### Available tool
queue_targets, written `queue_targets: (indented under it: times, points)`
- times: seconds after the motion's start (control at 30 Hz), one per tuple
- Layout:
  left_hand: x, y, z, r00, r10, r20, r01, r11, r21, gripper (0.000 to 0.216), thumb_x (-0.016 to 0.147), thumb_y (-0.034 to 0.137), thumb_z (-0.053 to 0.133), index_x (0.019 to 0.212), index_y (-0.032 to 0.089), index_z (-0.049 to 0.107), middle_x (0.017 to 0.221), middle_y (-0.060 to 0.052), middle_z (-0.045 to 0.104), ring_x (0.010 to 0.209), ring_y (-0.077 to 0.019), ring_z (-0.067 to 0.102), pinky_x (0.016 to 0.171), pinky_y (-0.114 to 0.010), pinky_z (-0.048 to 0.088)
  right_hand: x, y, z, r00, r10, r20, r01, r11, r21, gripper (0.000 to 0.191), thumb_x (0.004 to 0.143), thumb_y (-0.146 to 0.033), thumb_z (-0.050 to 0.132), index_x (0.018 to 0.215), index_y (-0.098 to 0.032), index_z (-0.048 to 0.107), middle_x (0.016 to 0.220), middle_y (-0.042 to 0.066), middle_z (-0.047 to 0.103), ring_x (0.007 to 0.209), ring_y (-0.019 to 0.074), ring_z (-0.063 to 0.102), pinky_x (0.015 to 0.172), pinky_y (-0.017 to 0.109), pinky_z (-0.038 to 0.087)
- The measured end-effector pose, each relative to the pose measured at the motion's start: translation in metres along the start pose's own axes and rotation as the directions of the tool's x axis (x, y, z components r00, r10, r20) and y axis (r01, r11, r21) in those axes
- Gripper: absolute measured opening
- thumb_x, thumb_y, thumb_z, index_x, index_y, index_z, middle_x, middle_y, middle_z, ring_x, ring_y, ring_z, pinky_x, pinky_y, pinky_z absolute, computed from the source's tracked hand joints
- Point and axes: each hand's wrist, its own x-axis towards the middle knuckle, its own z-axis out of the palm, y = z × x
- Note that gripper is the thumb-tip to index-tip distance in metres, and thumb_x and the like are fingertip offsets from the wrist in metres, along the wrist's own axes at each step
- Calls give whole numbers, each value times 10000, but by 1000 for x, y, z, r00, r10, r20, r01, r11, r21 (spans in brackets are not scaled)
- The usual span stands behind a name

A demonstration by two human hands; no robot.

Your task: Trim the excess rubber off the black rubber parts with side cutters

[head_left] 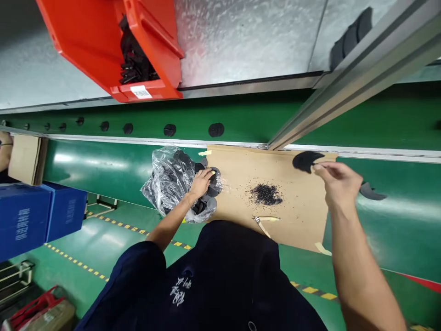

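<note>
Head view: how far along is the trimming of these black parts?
Done: a pile of black trimmings lies on the cardboard sheet, and one black part lies on the green belt. In hand: the right hand pinches a black part; the left hand reaches into the plastic bag. Left: the bag holds more parts. The cutters lie idle.

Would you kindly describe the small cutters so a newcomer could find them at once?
Start at the brown cardboard sheet taped to the green bench. Near its front edge, just below the pile of black trimmings, lie the cutters: the only pale-handled, metal-tipped tool there.
</note>
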Motion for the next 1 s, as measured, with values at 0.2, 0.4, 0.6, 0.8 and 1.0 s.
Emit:
queue_targets:
  times: [0.2,0.4,0.6,0.8,1.0]
  points:
    - [39,-10,-22,974,-12,224,-8,996,87,486,836,67,693,1302,169,600,1352,-155,606,1298,-328,522,1118,-485,432,-129,1,11,956,162,246,-223,944,243,468,692,-654,840,684,-224,657,718,26,652,593,149,536,588,329,445]
    - [38,-17,-29,968,-13,250,22,999,-34,444,797,80,757,1207,159,606,1298,-148,619,1289,-329,540,1128,-477,401,-239,-25,40,642,411,648,-570,821,44,447,664,-624,884,750,-217,721,755,28,656,688,162,542,670,303,462]
    - [23,-21,-32,983,-110,146,158,916,-369,192,782,126,763,877,171,603,925,-53,651,992,-248,639,963,-378,481,-283,-46,41,460,337,821,-524,850,-55,526,892,-722,622,840,-207,721,911,50,665,883,214,598,882,362,485]
    - [-13,6,-31,969,-212,129,233,603,-763,439,877,589,676,879,172,540,705,-2,606,621,-155,634,628,-273,501,-289,-56,27,313,107,944,-414,910,34,639,924,-781,516,1182,-225,693,1227,114,674,1188,282,623,1105,450,437]
    - [-58,62,-42,981,-176,80,117,209,-971,520,795,642,774,947,164,634,811,-24,699,657,-125,694,659,-249,564,-288,-51,40,489,286,824,-479,878,-20,391,870,-571,752,1007,-245,584,1041,48,693,970,230,708,980,444,550]
